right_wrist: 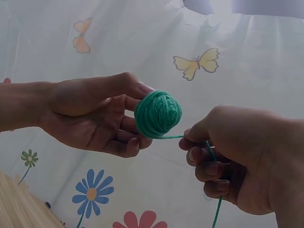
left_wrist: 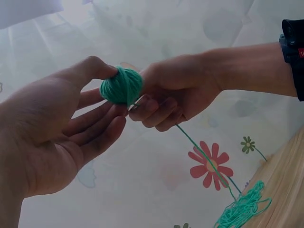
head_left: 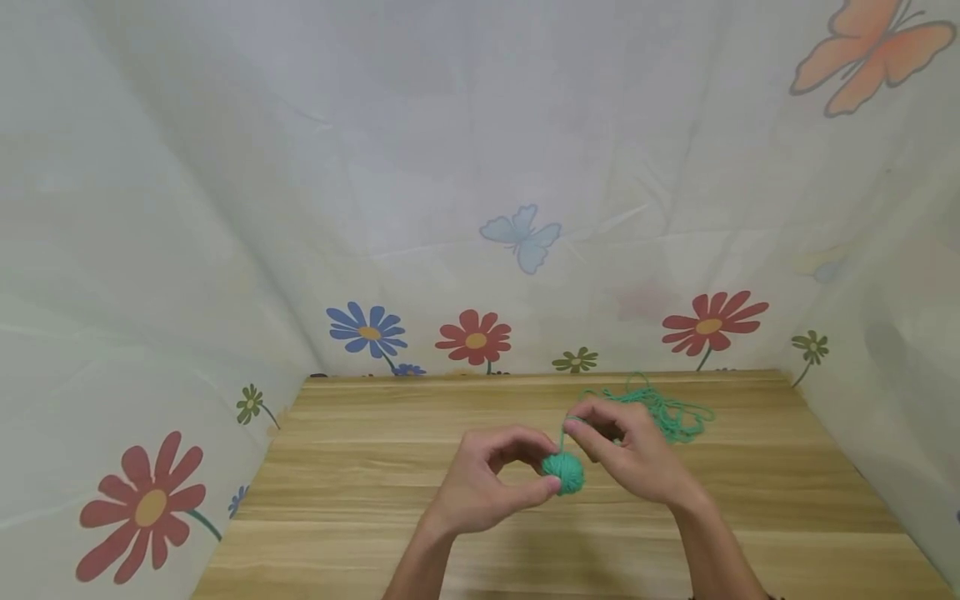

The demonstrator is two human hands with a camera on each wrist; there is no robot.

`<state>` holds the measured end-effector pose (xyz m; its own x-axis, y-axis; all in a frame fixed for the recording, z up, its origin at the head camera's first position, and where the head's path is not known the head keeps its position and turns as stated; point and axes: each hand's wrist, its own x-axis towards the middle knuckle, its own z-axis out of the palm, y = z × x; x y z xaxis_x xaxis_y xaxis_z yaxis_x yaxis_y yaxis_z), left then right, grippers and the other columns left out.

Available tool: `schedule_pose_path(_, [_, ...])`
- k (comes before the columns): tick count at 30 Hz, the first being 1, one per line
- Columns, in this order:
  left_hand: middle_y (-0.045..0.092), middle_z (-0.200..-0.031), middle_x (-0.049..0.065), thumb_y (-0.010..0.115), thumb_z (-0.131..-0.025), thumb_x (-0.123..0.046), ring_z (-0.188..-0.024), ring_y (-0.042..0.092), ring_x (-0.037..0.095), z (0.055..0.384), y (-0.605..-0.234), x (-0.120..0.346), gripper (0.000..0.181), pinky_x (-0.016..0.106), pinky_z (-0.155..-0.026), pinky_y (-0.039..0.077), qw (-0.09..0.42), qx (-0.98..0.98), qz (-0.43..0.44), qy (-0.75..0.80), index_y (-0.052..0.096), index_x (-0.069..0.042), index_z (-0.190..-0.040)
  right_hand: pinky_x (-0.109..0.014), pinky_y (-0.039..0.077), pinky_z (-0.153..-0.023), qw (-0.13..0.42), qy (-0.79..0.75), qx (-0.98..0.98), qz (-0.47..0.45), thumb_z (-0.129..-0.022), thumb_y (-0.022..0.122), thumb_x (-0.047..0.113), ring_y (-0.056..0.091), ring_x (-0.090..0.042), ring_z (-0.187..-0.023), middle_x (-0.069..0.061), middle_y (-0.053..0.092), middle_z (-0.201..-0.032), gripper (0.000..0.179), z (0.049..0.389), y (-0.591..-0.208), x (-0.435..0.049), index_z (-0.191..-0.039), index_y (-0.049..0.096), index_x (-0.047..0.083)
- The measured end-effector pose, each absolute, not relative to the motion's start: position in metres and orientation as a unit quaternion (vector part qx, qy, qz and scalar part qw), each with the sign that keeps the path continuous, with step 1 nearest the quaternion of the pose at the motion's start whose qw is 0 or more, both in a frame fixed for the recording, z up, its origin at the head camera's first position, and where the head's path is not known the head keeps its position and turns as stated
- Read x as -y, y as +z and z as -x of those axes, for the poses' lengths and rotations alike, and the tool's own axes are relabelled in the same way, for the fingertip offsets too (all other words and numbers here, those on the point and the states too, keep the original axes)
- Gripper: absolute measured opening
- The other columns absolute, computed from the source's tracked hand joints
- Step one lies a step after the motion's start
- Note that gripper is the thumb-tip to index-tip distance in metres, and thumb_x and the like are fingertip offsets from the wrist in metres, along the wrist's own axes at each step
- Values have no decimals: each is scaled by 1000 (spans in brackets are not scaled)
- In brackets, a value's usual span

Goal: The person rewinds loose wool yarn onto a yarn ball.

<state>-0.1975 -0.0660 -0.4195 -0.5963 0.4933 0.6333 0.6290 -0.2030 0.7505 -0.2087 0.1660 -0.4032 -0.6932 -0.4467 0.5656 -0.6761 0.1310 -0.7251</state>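
Observation:
A small green yarn ball (head_left: 564, 473) is pinched between the thumb and fingers of my left hand (head_left: 495, 479), above the table. Just right of it, my right hand (head_left: 633, 446) pinches the yarn strand between thumb and forefinger. In the right wrist view a short taut length of yarn (right_wrist: 170, 137) runs from the underside of the ball to the right fingertips. From the right hand the strand (left_wrist: 194, 144) trails down to a loose heap of green yarn (left_wrist: 242, 209) on the table, seen in the left wrist view. The right hand's other fingers curl toward its palm.
The loose yarn heap (head_left: 678, 417) lies near the table's back edge, behind the right hand. A wood-grain table (head_left: 360, 500) stretches under both hands. Pale curtains (head_left: 420, 150) printed with flowers and butterflies enclose it at the back and sides.

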Motion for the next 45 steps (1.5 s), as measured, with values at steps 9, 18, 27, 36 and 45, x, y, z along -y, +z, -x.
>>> schedule_pose_path(9, [76,-98,8,80,-88,-9,-84,70,13,199,-421,64,24,34,-76,65,67,668,440,-597,73,-3,-111,-25,29,-33,160,566,715,-378,-99,52,-15,32,-7,-45,1,45,-61,34,210,-402,-168,-90,68,14])
schedule_pose_path(18, [77,-97,0,81,-87,-9,-82,70,6,204,-419,61,21,31,-72,65,140,724,397,-547,75,-7,-106,-28,33,-35,157,575,687,-415,-93,53,-22,38,-9,-49,-1,47,-62,32,207,-400,-169,-92,71,5])
schedule_pose_path(27, [77,-95,16,80,-83,8,-81,72,19,192,-396,58,24,44,-70,65,221,717,328,-574,73,7,-105,-21,33,-36,129,543,689,-462,-90,59,-23,34,-4,-48,2,45,-58,39,207,-401,-164,-101,76,11])
schedule_pose_path(36, [77,-102,12,78,-90,-4,-86,72,20,202,-416,57,24,40,-79,65,204,690,287,-633,72,1,-112,-14,37,-44,104,513,688,-502,-88,64,-22,38,-3,-52,2,48,-61,38,207,-402,-158,-102,78,10])
schedule_pose_path(45, [69,-106,30,70,-92,8,-94,69,27,202,-420,61,26,36,-82,64,107,580,358,-724,65,12,-116,-8,34,-49,65,495,723,-477,-97,63,-9,37,-2,-50,2,44,-58,30,208,-405,-160,-91,72,19])
